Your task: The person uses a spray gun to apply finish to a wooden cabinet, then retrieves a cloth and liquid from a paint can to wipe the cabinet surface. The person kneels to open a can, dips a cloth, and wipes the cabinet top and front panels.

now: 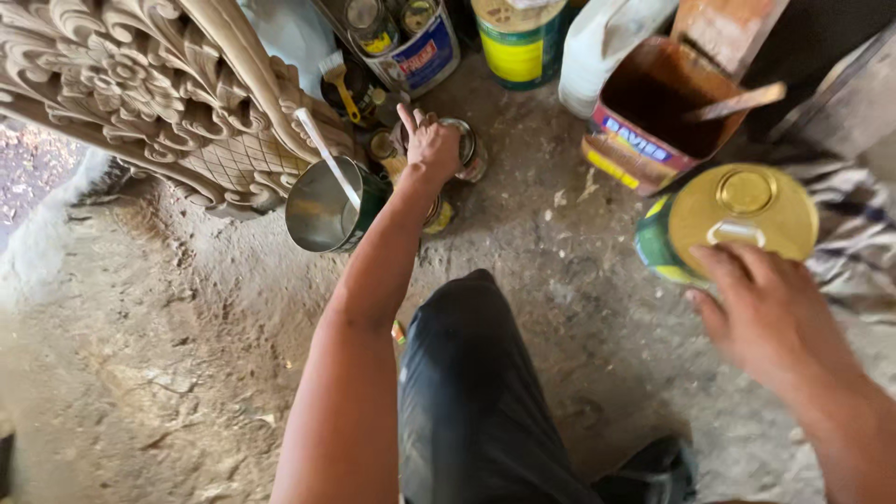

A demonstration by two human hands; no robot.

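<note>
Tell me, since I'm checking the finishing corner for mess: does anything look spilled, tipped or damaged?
The cut-open rectangular tin by the right hand leans over, its inside stained brown, a stir stick propped in it. No puddle shows.

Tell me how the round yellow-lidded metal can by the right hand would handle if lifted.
The round yellow-lidded metal can looks rigid. Its lid is on, so it may be heavy. The right hand touches its rim; the smooth top could be slippery, though its small lid handle offers grip.

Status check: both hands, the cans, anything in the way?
Left hand on small can. Right hand at gold-lidded can, lid shut. Steel pot with stick beside left arm.
</note>
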